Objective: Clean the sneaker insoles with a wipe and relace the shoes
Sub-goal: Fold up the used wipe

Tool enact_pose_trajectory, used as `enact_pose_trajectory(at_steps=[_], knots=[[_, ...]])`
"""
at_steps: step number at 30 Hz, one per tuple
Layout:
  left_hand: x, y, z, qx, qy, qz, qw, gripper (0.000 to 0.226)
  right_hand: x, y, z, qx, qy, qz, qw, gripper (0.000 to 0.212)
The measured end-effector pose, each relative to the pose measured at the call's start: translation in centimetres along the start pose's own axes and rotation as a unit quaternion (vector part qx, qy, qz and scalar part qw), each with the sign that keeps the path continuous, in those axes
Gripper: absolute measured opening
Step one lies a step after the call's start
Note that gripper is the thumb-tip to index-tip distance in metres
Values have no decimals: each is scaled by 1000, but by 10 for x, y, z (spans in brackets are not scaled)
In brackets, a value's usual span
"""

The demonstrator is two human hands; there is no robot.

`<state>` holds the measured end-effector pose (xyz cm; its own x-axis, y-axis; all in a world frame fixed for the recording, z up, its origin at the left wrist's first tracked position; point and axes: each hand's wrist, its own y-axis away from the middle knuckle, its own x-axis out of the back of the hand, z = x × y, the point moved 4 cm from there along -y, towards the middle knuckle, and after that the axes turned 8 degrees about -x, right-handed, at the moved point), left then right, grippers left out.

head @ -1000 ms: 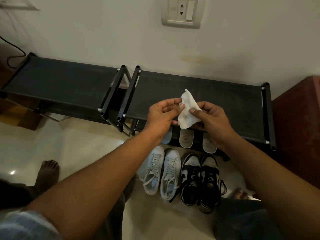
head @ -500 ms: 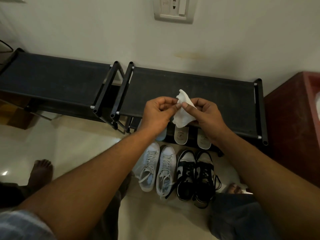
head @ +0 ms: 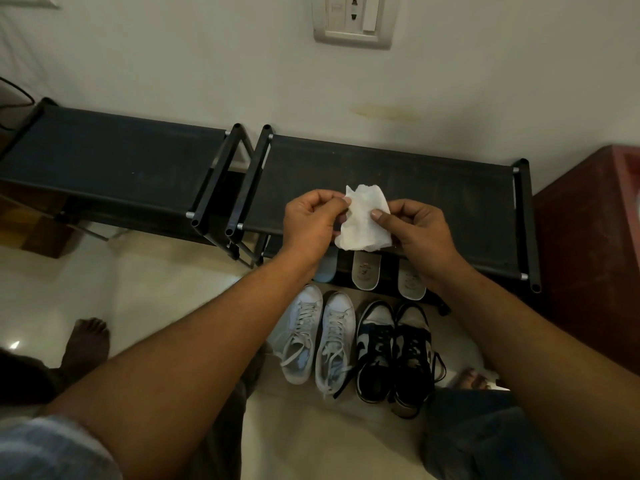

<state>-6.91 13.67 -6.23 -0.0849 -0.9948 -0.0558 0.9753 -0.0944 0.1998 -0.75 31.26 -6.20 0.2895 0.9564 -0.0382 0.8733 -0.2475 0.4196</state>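
The left hand (head: 311, 223) has its grip clamped on the left edge of the white wipe (head: 363, 223), which spreads at its 3 o'clock, held in the air above the black shoe rack (head: 450, 192). The right hand (head: 420, 233) pinches the right edge, the wipe at its 9 o'clock. At the wipe's 6 o'clock lie insoles (head: 366, 271), white sneakers (head: 301, 336) and black sneakers (head: 375, 355).

We have a single view, a wide-angle camera worn on the head, looking forward and steeply down. It faces the wall (head: 173, 46), whose socket (head: 353, 19) is cut by the top edge; the rack (head: 433, 188) crosses the middle and the floor (head: 156, 289) lies below. The forearms (head: 194, 341) enter from the lower corners, close to the lens, and the left hand (head: 311, 220) and right hand (head: 419, 230) hold the wipe (head: 363, 220) near mid-frame.
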Motion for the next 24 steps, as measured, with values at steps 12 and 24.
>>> enact_pose_trajectory(at_steps=[12,24], knots=[[-1,-5,1,1,0,8,1000,22,-1,2,1,-3,14,-19,1000,24],[-9,4,-2,36,-2,-114,993,20,1,0,1,-8,2,-11,1000,24]])
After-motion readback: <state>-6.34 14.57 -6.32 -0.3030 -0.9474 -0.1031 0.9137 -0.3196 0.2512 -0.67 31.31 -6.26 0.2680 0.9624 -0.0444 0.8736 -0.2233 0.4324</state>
